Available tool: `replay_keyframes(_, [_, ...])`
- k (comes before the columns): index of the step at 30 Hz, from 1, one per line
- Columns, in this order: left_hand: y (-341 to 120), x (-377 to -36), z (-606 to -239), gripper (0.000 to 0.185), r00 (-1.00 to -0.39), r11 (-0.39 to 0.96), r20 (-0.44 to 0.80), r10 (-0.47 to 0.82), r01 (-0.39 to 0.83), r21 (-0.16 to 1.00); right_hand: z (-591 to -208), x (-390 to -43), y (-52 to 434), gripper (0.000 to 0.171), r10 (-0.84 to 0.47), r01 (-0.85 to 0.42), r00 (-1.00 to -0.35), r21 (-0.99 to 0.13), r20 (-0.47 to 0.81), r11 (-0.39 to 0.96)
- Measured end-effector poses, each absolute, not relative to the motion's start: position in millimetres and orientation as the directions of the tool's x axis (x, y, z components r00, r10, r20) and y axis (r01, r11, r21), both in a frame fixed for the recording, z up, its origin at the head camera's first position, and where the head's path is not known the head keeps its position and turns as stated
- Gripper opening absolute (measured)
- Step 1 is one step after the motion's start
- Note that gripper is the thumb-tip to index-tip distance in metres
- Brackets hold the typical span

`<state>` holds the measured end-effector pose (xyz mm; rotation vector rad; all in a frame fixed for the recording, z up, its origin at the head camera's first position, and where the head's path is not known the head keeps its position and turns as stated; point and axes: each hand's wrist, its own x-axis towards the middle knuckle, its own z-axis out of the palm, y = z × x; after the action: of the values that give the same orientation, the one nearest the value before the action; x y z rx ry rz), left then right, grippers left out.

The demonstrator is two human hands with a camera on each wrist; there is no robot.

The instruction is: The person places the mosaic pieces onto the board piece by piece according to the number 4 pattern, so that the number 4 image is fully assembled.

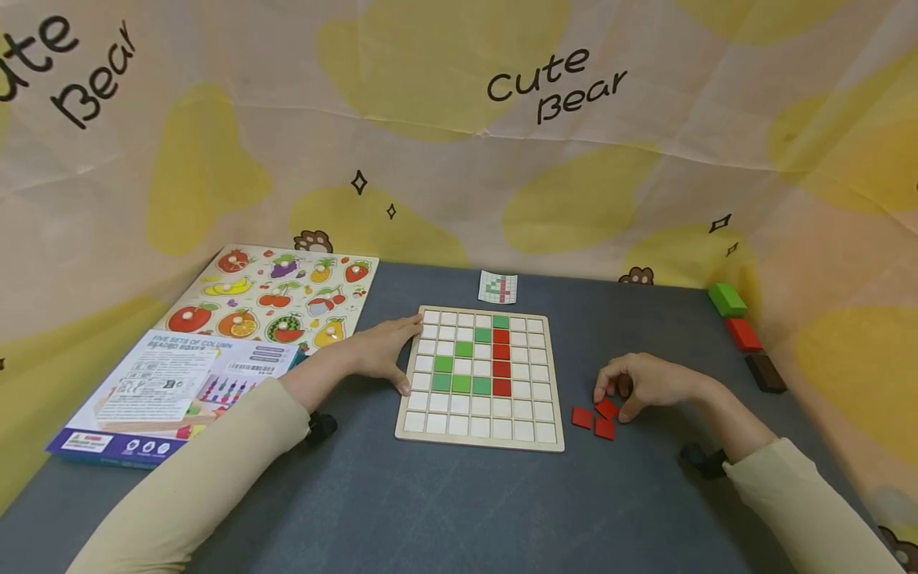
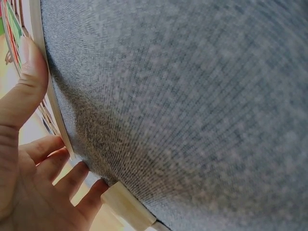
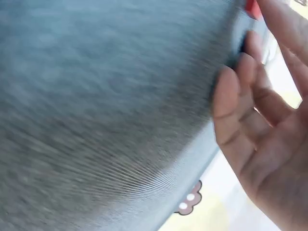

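A square wooden grid board lies mid-table, with several green tiles and a column of red tiles set among its white squares. Along the board's left edge rests my left hand, its thumb and fingers spread; the left wrist view shows the thumb against the rim. To the right of the board, several loose red tiles lie in a small cluster. My right hand is at this cluster, fingers loosely bent, thumb and forefinger on either side of one tile. In the right wrist view only a bit of red shows by the fingers.
Behind the board lies a small pattern card. A fruit puzzle board and a boxed toy occupy the left side. Green, red and dark blocks line the right edge. A printed cloth hangs behind.
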<state>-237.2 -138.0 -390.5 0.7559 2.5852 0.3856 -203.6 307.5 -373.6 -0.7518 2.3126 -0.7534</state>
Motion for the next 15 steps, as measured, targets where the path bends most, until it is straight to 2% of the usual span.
replay_keyframes(4, [-137.6, -236.7, -390.5, 0.114, -0.765, 0.816, -0.319, 0.559, 0.441, 0.374, -377.7, -203.7, 306.0, 0.026, -0.63, -0.341, -0.703, -0.621, -0.33, 0.705])
replay_keyframes(9, [-137.5, -236.4, -390.3, 0.114, -0.764, 0.812, -0.312, 0.565, 0.447, 0.376, -378.2, -209.2, 299.1, 0.021, -0.545, -0.33, -0.787, -0.55, -0.289, 0.767])
replay_keyframes(15, [-137.9, -237.2, -390.2, 0.114, -0.765, 0.813, -0.311, 0.564, 0.447, 0.374, -377.1, -215.2, 275.7, 0.014, -0.472, -0.326, -0.87, -0.549, -0.144, 0.77])
